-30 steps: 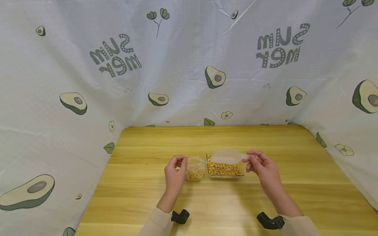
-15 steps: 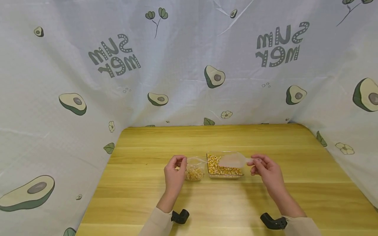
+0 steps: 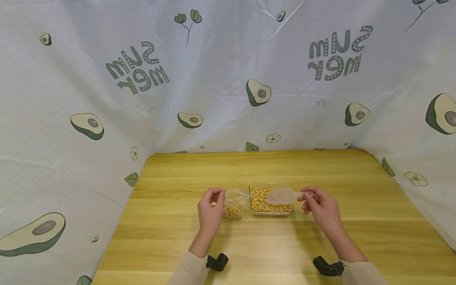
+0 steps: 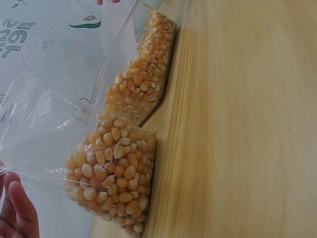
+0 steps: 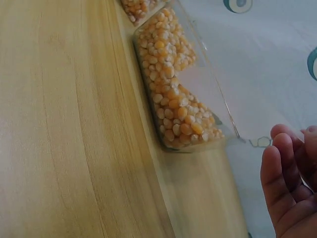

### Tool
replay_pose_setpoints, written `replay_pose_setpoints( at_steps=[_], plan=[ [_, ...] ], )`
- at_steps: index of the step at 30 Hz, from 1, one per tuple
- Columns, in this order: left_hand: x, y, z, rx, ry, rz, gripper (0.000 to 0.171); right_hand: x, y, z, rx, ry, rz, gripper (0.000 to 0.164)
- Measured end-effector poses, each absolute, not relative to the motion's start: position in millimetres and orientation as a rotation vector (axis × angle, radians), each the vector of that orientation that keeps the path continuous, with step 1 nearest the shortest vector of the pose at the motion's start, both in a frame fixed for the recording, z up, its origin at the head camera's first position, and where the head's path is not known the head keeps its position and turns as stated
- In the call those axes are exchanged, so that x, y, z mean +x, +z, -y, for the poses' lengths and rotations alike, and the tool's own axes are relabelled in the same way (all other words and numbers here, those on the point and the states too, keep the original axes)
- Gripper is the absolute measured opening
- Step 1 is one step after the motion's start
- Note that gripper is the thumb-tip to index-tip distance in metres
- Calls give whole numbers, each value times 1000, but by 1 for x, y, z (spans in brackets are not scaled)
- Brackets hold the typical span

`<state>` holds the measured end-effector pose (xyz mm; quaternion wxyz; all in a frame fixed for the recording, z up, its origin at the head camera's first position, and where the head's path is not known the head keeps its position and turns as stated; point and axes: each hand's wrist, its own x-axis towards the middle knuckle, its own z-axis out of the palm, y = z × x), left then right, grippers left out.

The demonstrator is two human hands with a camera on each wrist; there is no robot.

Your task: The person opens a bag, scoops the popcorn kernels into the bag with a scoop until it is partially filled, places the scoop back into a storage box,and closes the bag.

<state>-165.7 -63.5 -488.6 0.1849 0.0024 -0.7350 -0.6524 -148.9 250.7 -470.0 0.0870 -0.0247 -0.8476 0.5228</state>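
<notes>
My left hand pinches the upper edge of a clear plastic bag, which stands on the table with corn kernels in its lower part and its mouth apart. Right of the bag is a clear rectangular container filled with corn kernels. A translucent scoop has its bowl down in these kernels, toward the container's right side. My right hand holds the scoop's handle between thumb and fingers. In the right wrist view the fingers hide most of the handle.
The wood-grain table reaches out around both things. A white curtain printed with avocados hangs behind the table and at its sides. Black wrist pieces sit at both sleeves.
The scoop has come down from over the back of the container into the kernels, shifting right and tilting. My right hand moved slightly right, then a little back left. The left hand stayed still.
</notes>
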Motion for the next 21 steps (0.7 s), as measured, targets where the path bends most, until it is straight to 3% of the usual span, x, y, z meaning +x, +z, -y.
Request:
replay_pose_setpoints(
  at_steps=[12, 21],
  plan=[
    [-165, -489, 65, 9, -1850, 2056, 8, -149, -471, -244, 45, 1325, 2573, 22],
    [-164, -489, 66, -1, -1874, 2061, 8, -153, -482, -241, -33, 1408, 2556, 20]
  ],
)
